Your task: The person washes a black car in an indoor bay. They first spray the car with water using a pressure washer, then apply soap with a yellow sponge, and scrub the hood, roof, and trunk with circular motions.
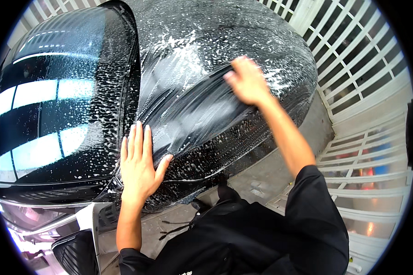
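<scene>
1. A white metal gate of slim crossed bars [362,59] curves along the right side and the top edge.
2. Below it lies a grey concrete floor [261,176] — bare and slightly stained.
3. Daylight is bright and even — red blurs show behind the bars.

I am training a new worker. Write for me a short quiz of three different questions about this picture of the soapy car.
1. True or false: the left hand lies flat, fingers together, on the black car hood.
2. What covers the hood? A) dry dust B) soap suds C) leaves
3. Which hand looks blurred?

Key: 1 true. 2 B, white suds. 3 The right hand; whether it holds a cloth cannot be told.
</scene>
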Demonstrator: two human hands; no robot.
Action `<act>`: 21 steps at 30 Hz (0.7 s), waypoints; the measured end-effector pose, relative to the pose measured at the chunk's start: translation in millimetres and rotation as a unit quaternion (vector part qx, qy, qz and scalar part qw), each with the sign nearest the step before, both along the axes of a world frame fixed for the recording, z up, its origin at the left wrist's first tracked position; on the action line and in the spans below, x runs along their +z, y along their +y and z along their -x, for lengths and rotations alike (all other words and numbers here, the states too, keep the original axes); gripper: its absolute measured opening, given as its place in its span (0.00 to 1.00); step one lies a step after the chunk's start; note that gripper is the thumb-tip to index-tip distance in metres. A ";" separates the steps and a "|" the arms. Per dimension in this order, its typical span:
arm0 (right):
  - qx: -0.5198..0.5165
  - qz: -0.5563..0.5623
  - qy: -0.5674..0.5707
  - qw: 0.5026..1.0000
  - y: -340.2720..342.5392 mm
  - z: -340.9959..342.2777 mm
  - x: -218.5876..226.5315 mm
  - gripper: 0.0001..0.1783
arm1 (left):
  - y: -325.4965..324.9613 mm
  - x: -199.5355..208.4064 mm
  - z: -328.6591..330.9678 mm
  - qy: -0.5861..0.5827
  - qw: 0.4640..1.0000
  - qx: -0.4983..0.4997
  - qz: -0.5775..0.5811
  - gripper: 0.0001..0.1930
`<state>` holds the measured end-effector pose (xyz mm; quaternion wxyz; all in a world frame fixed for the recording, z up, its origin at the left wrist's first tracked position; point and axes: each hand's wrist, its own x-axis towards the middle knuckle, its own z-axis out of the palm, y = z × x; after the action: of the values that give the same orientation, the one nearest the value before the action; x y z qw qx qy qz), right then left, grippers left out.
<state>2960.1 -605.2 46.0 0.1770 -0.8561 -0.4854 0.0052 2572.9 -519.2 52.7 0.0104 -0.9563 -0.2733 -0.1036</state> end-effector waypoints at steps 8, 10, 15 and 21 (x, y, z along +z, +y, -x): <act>0.286 -0.129 -0.096 0.945 93.8 138.0 -28.3 0.42 | 18.5 0.3 -26.6 -0.010 1.000 0.014 0.019 0.37; 0.203 -0.014 -0.055 0.978 103.2 66.9 -2.9 0.44 | 14.1 -0.4 -20.8 -0.009 0.999 0.039 0.009 0.38; -0.120 0.068 0.038 0.990 103.0 -48.1 21.0 0.36 | 13.4 0.9 -43.2 -0.012 0.997 0.070 0.025 0.42; 0.263 -0.134 -0.099 0.950 163.9 91.1 -21.9 0.41 | 13.5 -2.0 -46.2 -0.016 0.997 0.070 0.027 0.43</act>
<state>2869.0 -441.3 24.1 0.2339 -0.6624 -0.7048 -0.0984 2619.1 -505.8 50.7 -0.0123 -0.9328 -0.3429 -0.1104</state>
